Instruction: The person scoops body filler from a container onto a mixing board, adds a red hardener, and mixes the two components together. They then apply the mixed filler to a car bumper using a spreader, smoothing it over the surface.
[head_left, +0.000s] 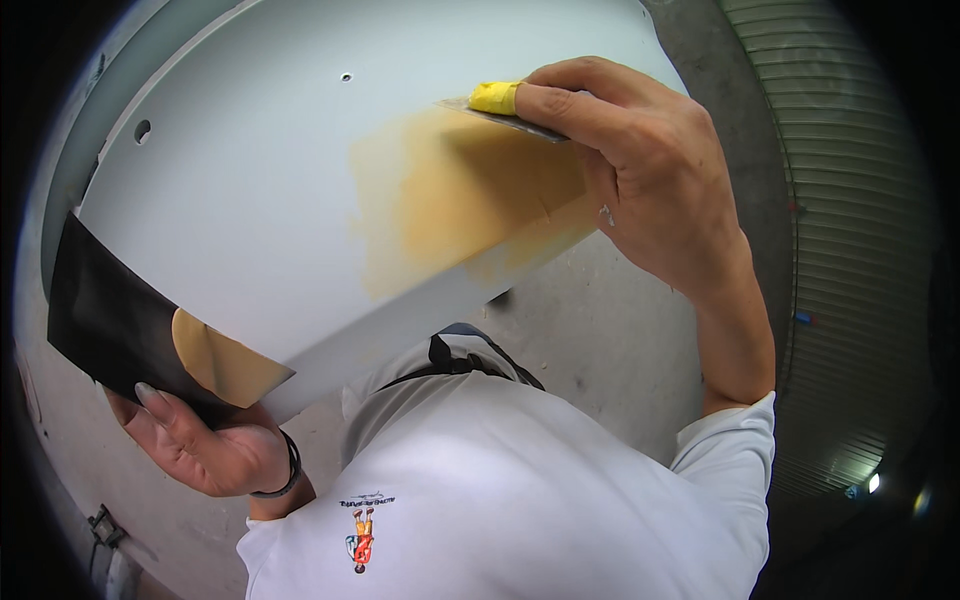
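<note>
My right hand (655,165) grips a thin flat metal putty scraper (543,130), its blade tilted over the panel. Yellow tape (495,97) wraps one of that hand's fingertips. Just below the blade, a smooth patch of tan body filler (450,205) covers part of the pale grey-blue curved panel (250,180) and reaches its near edge. At lower left my left hand (205,445) supports a black mixing board (110,310) from beneath, thumb at its near edge. A mound of tan filler (235,365) lies at the board's right end. The fingers under the board are partly hidden.
Two small holes pierce the panel, one round hole (346,77) near the top and one larger hole (142,131) at left. Grey concrete floor (620,340) shows below the panel. A ribbed metal shutter (850,220) runs along the right side.
</note>
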